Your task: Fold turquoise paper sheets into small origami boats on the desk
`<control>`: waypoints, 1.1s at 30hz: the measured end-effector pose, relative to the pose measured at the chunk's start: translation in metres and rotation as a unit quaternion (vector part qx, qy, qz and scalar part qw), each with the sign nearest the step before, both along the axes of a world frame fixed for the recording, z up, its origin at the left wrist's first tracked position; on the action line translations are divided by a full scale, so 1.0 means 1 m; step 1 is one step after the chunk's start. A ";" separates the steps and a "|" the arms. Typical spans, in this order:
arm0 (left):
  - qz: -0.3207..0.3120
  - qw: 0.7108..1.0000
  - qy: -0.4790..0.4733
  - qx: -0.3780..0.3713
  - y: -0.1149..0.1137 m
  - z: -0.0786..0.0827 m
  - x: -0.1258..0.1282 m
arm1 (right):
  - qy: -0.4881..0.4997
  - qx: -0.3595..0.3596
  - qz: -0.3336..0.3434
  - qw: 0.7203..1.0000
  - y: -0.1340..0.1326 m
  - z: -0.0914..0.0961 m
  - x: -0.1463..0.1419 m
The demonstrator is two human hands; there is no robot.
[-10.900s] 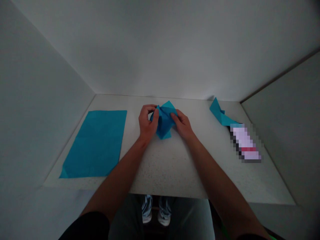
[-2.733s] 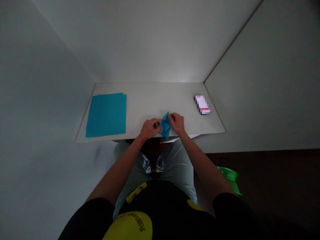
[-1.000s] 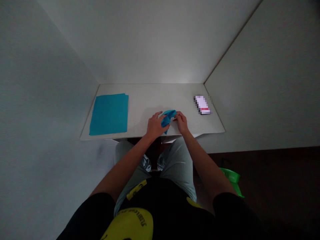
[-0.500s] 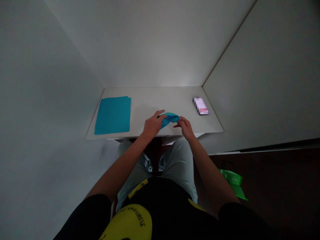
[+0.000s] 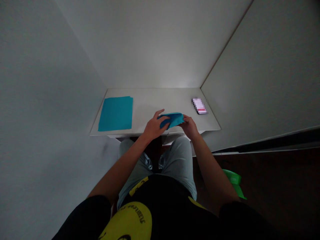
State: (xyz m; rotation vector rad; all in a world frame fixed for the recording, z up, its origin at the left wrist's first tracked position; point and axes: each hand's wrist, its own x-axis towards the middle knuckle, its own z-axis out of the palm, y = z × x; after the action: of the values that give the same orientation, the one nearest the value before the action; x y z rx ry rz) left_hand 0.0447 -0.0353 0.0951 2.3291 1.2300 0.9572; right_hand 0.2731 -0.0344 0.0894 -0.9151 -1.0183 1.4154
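Observation:
Between my two hands is a folded piece of blue paper [image 5: 176,119], held up near the front edge of the white table [image 5: 147,100]. My left hand [image 5: 155,127] grips its left end, with a finger reaching into the fold and another finger raised. On the right end, my right hand [image 5: 189,126] pinches the paper between thumb and fingers. Its lower fingers are partly hidden behind the paper. A stack of blue paper sheets [image 5: 116,114] lies flat to the left of my left hand.
A phone [image 5: 199,105] with a lit, blurred screen lies at the table's right side. White walls close in the table at the back and both sides. Below on the dark floor, to the right, is a green plastic object [image 5: 232,178].
The folded paper has opened wider, showing more of its inner face. My right hand has shifted slightly right and down. The view has moved a little.

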 end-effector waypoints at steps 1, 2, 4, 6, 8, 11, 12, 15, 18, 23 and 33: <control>-0.015 0.999 -0.035 -0.024 -0.001 -0.002 0.000 | 0.010 -0.003 0.002 1.000 -0.001 0.000 -0.001; -0.025 0.997 -0.066 -0.044 -0.003 -0.005 0.001 | 0.021 -0.006 0.002 1.000 -0.002 -0.001 -0.002; -0.034 0.990 -0.114 -0.069 -0.006 -0.011 0.004 | 0.044 -0.012 -0.007 0.999 -0.004 -0.004 -0.006; -0.045 0.984 -0.149 -0.087 -0.009 -0.016 0.007 | 0.066 -0.015 -0.015 0.998 -0.004 -0.005 -0.011; -0.072 0.974 -0.176 -0.119 -0.011 -0.020 0.007 | 0.079 -0.015 -0.013 0.997 -0.004 -0.005 -0.015; -0.111 0.949 -0.216 -0.203 -0.007 -0.020 0.001 | 0.078 -0.018 -0.002 0.997 0.002 -0.002 -0.016; -0.118 0.940 -0.226 -0.229 -0.005 -0.019 -0.002 | 0.078 -0.021 0.003 0.997 0.005 0.000 -0.016; -0.119 0.931 -0.226 -0.262 0.004 -0.015 -0.010 | 0.090 -0.033 0.023 0.995 0.018 0.005 -0.016; -0.094 0.933 -0.224 -0.265 0.018 -0.016 -0.014 | 0.105 -0.040 0.030 0.993 0.037 0.007 -0.021; -0.012 0.924 -0.262 -0.277 0.057 -0.024 -0.018 | 0.090 -0.026 0.004 0.996 0.074 -0.001 -0.039; 0.043 0.967 -0.192 -0.159 0.136 -0.041 -0.029 | -0.009 0.019 -0.091 0.996 0.165 -0.027 -0.050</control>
State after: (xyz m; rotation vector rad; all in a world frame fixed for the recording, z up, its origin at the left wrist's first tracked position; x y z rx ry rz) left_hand 0.0152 0.1011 0.0540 1.7574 1.2229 1.0856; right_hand 0.2231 0.1305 0.0623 -0.9689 -0.9478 1.2337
